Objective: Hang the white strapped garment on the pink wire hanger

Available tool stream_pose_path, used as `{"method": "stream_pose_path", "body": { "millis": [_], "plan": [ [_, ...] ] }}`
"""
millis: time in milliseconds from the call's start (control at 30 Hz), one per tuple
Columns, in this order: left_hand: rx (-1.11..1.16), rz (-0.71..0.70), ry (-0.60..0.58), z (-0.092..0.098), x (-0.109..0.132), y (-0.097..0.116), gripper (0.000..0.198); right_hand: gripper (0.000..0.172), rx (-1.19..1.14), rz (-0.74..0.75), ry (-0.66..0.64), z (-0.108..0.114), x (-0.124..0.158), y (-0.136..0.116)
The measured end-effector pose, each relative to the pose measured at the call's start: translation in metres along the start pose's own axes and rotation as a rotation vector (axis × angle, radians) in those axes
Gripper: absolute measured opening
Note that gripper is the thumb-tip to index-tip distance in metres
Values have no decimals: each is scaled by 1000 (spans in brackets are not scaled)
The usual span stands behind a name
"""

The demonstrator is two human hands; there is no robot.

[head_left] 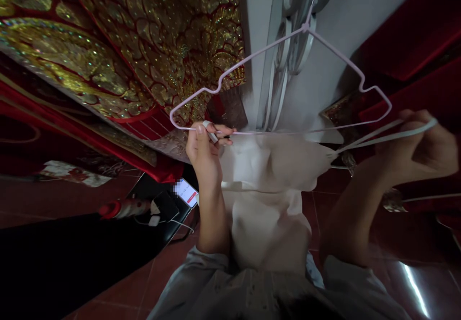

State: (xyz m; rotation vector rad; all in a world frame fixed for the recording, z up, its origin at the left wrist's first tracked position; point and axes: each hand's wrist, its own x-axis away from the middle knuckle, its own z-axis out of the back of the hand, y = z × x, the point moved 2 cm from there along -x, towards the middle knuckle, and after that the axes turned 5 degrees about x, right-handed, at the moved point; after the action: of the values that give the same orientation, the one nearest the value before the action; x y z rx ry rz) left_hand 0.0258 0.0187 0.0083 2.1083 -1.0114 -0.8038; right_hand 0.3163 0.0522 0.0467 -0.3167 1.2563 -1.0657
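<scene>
A pale pink clothes hanger (248,59) hangs by its hook, with its bottom bar level before me. From just under that bar hangs a cream garment (266,214), its fabric falling in folds towards my body. My left hand (206,144) is closed at the bar's left end, where a short piece of white strap shows between thumb and fingers. Out to the right, my right hand (428,149) is closed on a thin white strap (392,135), drawn taut from the garment's right corner. The right hand is slightly blurred.
A gold-sequinned red costume (173,36) hangs at upper left, and dark red cloth (406,36) at right. White rings (284,46) hang behind the hanger. At lower left are a lit phone (187,192), a red-capped bottle (124,208) and a charger cable (182,225).
</scene>
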Motion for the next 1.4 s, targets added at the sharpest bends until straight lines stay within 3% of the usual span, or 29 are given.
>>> {"method": "stream_pose_path", "body": {
  "millis": [200,367,533,633,733,800,867,967,1100,1167,1233,1300,1400],
  "plan": [
    [-28,5,-29,3,7,-5,53,61,-19,37,-168,-25,39,-9],
    [-37,-35,-49,8,8,-8,45,54,-8,117,-204,-28,48,-4],
    [6,-235,88,32,-5,-7,20,51,89,86,-257,-23,49,-2],
    [-59,-419,147,47,-18,2,22,43,74,58,-255,-21,50,-3],
    [-207,-482,-56,46,-33,18,13,44,48,53,-307,-24,53,-4],
    [-327,-472,-267,39,-43,30,33,47,43,42,-350,-29,56,-6],
    [-429,-456,-395,30,-52,42,50,51,47,31,-382,-35,58,-8],
    [-519,-401,-431,18,-61,55,50,57,65,34,-406,-41,61,-10],
    [-642,-395,-494,1,-64,62,22,53,92,55,-351,-38,63,-8],
    [-641,-372,-515,-4,-64,58,18,51,105,66,-317,-35,65,-6],
    [-526,-364,-432,-4,-63,49,20,51,117,70,-286,-33,66,-4],
    [-281,-343,-228,1,-58,36,28,50,118,73,-259,-34,67,-3],
    [99,-126,19,9,-40,11,33,49,94,77,-243,-42,68,-7]
  ]
}}
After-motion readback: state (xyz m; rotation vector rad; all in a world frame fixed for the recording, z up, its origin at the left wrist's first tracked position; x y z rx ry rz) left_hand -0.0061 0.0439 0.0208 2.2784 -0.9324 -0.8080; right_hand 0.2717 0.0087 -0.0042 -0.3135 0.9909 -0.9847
